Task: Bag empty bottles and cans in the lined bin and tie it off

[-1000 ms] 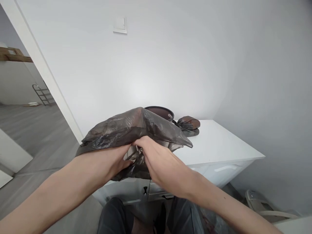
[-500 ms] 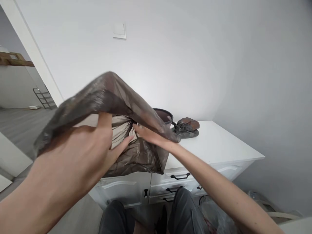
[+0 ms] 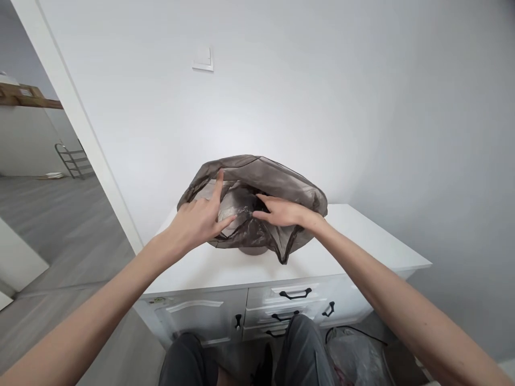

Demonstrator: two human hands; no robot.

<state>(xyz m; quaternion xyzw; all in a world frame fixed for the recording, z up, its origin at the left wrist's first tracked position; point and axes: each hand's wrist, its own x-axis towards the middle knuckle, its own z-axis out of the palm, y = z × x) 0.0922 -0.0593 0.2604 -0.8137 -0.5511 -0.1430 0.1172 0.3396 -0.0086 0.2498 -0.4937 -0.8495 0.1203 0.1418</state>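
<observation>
A thin grey-brown plastic trash bag [image 3: 277,174] hangs wide-mouthed above the white cabinet top. Its mouth faces me, and its folds cover nearly all of a trash bin, of which only the lower edge [image 3: 252,250] shows beneath. My left hand [image 3: 201,217] is at the left side of the bag's mouth, thumb and index finger spread against the film, the other fingers partly hidden. Reaching into the middle of the bag, my right hand [image 3: 277,210] has its fingers stretched out and apart, and the bag's rim drapes around that wrist.
The white cabinet [image 3: 362,236] stands against the wall, with dark drawer handles [image 3: 295,294] on its front. A light switch [image 3: 203,59] is on the wall. Below right lies a clear plastic bag [image 3: 354,356]. A doorway with a small rack [image 3: 74,161] beyond is at left.
The trash bag has moved away from me and right, over the bin, and now hides it. My left hand has gone forward with it; the right hand reaches into its middle. The dark bundle is now hidden.
</observation>
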